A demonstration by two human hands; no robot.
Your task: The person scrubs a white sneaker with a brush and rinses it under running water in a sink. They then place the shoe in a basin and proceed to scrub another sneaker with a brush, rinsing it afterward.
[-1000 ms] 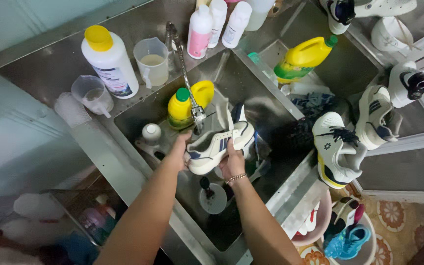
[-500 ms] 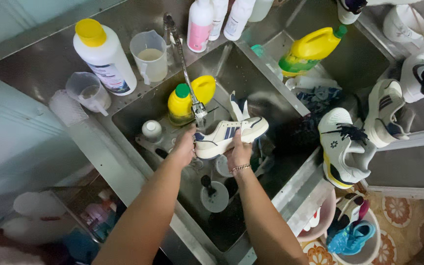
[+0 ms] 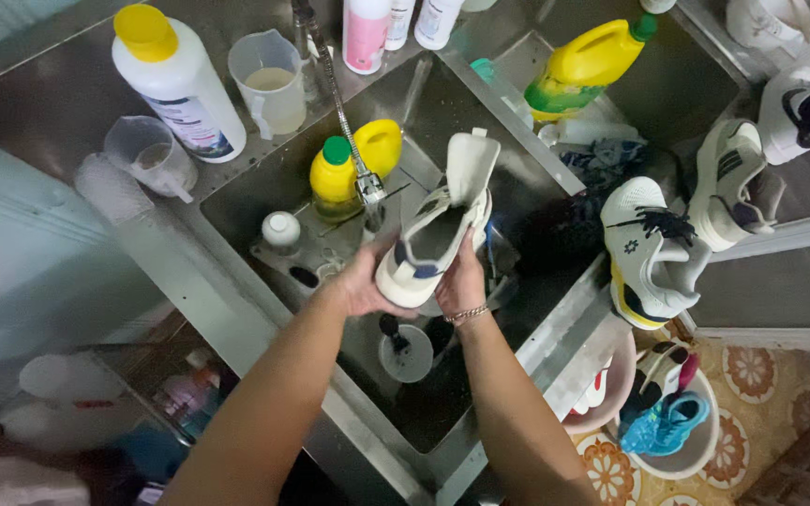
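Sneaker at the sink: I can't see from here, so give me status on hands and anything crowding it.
Left hand and right hand both grip the white sneaker over the steel sink. Faucet beside it, yellow bottle behind.

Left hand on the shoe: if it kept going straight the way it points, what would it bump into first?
The left hand points up-right across the sink. Past the white shoe it holds, it would probably meet the faucet first, though depth is unclear.

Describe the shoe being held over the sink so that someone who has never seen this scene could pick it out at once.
Start at the steel sink in the middle. Above its basin, just right of the faucet, both hands grip a white sneaker with dark blue trim. Unlike the other white shoes resting on the sink's right edge, it is lifted, opening towards the camera.
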